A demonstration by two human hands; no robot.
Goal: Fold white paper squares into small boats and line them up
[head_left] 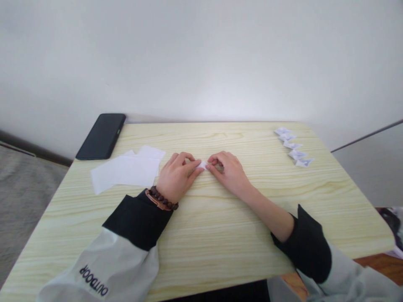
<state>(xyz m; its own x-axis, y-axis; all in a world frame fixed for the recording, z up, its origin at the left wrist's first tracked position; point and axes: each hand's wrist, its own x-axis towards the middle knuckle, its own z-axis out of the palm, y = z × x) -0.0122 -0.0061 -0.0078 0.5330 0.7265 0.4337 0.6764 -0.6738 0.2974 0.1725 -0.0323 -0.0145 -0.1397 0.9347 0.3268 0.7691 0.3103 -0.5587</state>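
A small folded piece of white paper point(203, 165) is held between my two hands, just above or on the middle of the table. My left hand point(179, 175) pinches its left end between thumb and fingers. From the other side, my right hand point(228, 171) grips the right end with thumb and forefinger. Fingertips cover much of the paper, so its exact shape is hard to make out. Left of my left hand lie several loose sheets of white paper point(126, 170), overlapping one another.
Several small folded paper boats point(292, 145) stand in a slanting row at the right rear of the wooden table point(220, 243). A black phone point(102, 136) lies at the far left corner. The white wall point(201, 63) rises right behind the table's back edge.
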